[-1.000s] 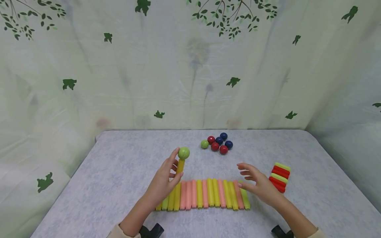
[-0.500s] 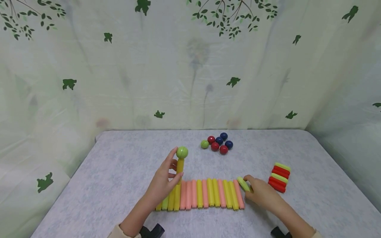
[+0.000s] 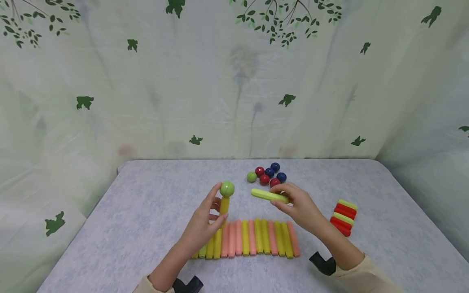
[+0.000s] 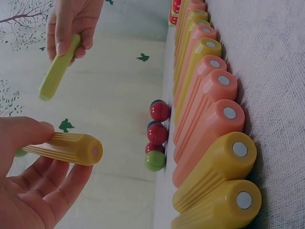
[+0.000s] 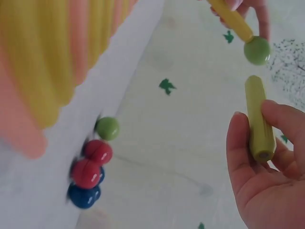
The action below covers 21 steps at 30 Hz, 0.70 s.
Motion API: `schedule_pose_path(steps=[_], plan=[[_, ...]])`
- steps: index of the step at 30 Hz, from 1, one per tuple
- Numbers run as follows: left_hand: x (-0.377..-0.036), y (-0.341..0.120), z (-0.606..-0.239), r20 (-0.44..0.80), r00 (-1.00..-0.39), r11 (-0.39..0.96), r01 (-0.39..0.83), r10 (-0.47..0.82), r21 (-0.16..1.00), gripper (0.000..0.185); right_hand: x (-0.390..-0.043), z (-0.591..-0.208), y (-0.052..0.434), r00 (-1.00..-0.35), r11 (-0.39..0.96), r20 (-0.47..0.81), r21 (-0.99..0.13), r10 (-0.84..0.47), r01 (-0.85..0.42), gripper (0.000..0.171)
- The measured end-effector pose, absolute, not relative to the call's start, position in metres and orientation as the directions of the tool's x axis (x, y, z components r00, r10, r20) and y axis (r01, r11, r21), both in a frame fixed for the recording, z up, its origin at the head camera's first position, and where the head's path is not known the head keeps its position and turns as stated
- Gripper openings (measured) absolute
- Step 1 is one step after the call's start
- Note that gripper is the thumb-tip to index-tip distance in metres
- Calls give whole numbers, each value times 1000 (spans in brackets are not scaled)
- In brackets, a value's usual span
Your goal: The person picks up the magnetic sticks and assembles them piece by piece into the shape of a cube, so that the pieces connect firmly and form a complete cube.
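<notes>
My left hand point(image 3: 205, 221) grips a yellow magnetic rod point(image 4: 76, 149) upright, with a green ball point(image 3: 227, 189) on its top end. In my right hand point(image 3: 302, 207) a light green magnetic rod point(image 3: 269, 195) is pinched between thumb and fingers. It points left toward the green ball, with a gap between them, as the right wrist view also shows. Below the hands lies a row of yellow and pink rods point(image 3: 253, 238) side by side on the table; pale discs show on their ends in the left wrist view. My left hand hides the row's left end.
Behind the hands sits a cluster of red, blue and green balls point(image 3: 264, 179). A short stack of red and light green rods point(image 3: 343, 217) lies on the right of the table point(image 3: 146, 183). A leaf-printed cloth point(image 3: 220, 81) hangs behind.
My right hand took the light green rod from the row's right end, then lifted it leftward toward the green ball. My left hand stays nearly in place with its rod and ball.
</notes>
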<state>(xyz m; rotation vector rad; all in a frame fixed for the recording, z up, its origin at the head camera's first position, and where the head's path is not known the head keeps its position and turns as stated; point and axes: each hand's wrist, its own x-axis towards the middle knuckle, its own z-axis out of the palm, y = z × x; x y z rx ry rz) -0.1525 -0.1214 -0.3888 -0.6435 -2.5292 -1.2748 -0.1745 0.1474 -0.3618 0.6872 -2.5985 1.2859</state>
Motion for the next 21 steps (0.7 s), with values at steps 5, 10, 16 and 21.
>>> schedule_pose_path(steps=[5,10,16,21], plan=[[-151,-120,-390,394,-871,494,491,293,718,87,-179,-355,129,-854,464,376,-722,-360,-514,23],[-151,-117,-389,372,-878,482,477,301,735,85,-180,-352,123,-829,420,406,-723,-385,-549,22],[-154,-112,-386,306,-907,352,398,288,847,77,-180,-353,122,-825,411,415,-723,-384,-555,22],[-159,-103,-377,233,-925,66,264,299,962,58,-181,-358,120,-808,371,422,-732,-411,-571,22]])
